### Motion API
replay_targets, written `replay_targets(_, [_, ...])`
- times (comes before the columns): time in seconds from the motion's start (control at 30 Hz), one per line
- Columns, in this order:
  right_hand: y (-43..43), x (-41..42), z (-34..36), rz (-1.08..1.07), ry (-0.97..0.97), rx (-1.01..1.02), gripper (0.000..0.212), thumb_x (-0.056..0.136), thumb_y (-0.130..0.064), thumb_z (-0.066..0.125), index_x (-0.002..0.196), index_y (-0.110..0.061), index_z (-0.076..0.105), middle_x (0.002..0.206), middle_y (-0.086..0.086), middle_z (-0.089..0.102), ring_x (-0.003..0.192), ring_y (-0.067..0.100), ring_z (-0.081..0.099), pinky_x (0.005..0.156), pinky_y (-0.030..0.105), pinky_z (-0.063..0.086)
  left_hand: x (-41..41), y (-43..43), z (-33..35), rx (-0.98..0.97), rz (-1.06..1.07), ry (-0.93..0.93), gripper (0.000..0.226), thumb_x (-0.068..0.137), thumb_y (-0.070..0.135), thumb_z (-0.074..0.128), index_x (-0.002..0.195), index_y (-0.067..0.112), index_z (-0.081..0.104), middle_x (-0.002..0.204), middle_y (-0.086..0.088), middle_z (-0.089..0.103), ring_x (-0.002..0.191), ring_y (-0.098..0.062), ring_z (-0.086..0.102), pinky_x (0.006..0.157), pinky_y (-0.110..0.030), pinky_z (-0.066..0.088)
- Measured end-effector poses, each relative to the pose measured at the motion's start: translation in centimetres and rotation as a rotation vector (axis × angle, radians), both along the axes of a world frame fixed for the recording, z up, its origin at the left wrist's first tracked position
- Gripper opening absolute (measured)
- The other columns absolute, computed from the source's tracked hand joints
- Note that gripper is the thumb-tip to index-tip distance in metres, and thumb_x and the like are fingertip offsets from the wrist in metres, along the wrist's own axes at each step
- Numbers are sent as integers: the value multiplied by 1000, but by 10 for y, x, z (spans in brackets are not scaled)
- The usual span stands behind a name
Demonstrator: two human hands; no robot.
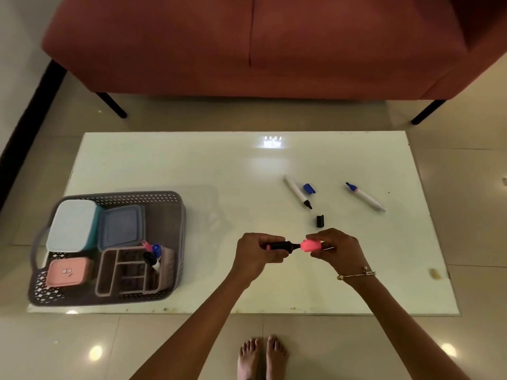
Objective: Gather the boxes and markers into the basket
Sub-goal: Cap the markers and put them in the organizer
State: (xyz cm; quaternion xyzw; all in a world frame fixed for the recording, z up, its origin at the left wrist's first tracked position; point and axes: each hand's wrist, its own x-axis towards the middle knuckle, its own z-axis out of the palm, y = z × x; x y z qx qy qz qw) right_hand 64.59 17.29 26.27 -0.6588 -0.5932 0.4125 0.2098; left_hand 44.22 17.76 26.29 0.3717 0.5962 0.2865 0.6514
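Note:
My left hand [258, 253] grips the black barrel of a pink highlighter [282, 246], and my right hand [336, 249] pinches its pink cap [310, 246] at the tip end. Further back on the white table [192, 165] lie an uncapped black marker [297, 192], a loose blue cap [309, 188], an uncapped blue marker [366, 197] and a loose black cap [320, 221]. At the left, the grey basket [175, 229] holds a light blue box [72, 224], a grey-blue box [120, 227], a pink box [68, 271] and a divided organiser [131, 272] with markers.
A rust-red sofa [274, 42] on black legs stands behind the table. Glossy tiled floor surrounds the table, and bare feet [262, 355] show at the near edge. A small stain [434, 273] marks the table's right side.

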Motion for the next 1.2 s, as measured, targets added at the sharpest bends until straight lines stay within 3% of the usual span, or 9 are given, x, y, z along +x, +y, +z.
replay_targets(0.17, [-1, -14, 3, 54, 16, 9, 39, 61, 4, 79, 96, -14, 72, 88, 3, 67, 72, -13, 60, 66, 1, 46, -7, -4, 7, -3, -4, -18, 33, 65, -8, 77, 96, -1, 70, 76, -6, 72, 63, -18, 69, 66, -28, 59])
replay_targets(0.37, [3, -43, 14, 218, 21, 113, 34, 66, 8, 73, 97, -5, 71, 91, 15, 71, 83, 18, 62, 75, -2, 42, -21, -11, 19, -25, -14, -55, 31, 71, -7, 72, 101, -2, 68, 74, -9, 71, 63, -22, 67, 67, -33, 60])
replay_targets(0.6, [24, -90, 28, 336, 103, 137, 31, 70, 13, 67, 97, -3, 71, 95, 14, 71, 87, 16, 62, 76, 1, 44, -58, -22, 31, -10, 191, -109, 26, 72, -8, 70, 95, 4, 71, 69, -4, 73, 62, -22, 68, 62, -29, 59])
replay_targets(0.77, [26, -135, 32, 437, 152, 39, 34, 70, 3, 73, 100, -12, 71, 91, -2, 68, 80, -8, 60, 74, 3, 45, -102, -34, 32, 25, 271, -68, 33, 68, -11, 72, 95, 7, 70, 78, -1, 75, 74, -24, 71, 64, -28, 59])
replay_targets(0.9, [28, -183, 43, 467, 184, -18, 29, 67, -12, 79, 96, -13, 73, 95, 7, 74, 80, -1, 63, 75, 4, 44, -140, -41, 41, 22, 310, -30, 51, 65, -10, 75, 108, 14, 63, 81, 3, 75, 78, -17, 72, 70, -26, 58])
replay_targets(1.0, [34, -224, 55, 491, 159, 40, 22, 69, -12, 78, 91, -10, 74, 92, 11, 74, 82, 13, 66, 75, 7, 44, -171, -44, 46, 0, 303, 94, 60, 63, -7, 77, 115, 16, 57, 95, 4, 70, 90, -14, 68, 82, -30, 56])
replay_targets(1.07, [42, -255, 64, 496, 113, 108, 22, 70, -11, 75, 92, -10, 73, 93, 11, 74, 82, 16, 65, 75, 8, 45, -189, -49, 48, -45, 350, 124, 47, 72, -5, 71, 113, 13, 56, 100, -2, 67, 94, -17, 65, 87, -41, 54])
replay_targets(1.1, [46, -272, 68, 508, 92, 140, 23, 71, -11, 74, 94, -10, 73, 94, 11, 74, 85, 19, 65, 79, 16, 48, -195, -53, 49, -81, 417, 88, 35, 78, -4, 64, 110, 10, 58, 98, -6, 66, 90, -21, 64, 88, -44, 53])
replay_targets(1.2, [59, -321, 73, 665, 12, 248, 29, 74, -10, 70, 103, -12, 68, 105, 9, 70, 96, 23, 62, 87, 27, 45, -202, -66, 50, -112, 506, 99, 23, 84, -10, 52, 103, 0, 61, 86, -12, 66, 79, -25, 63, 81, -47, 54])
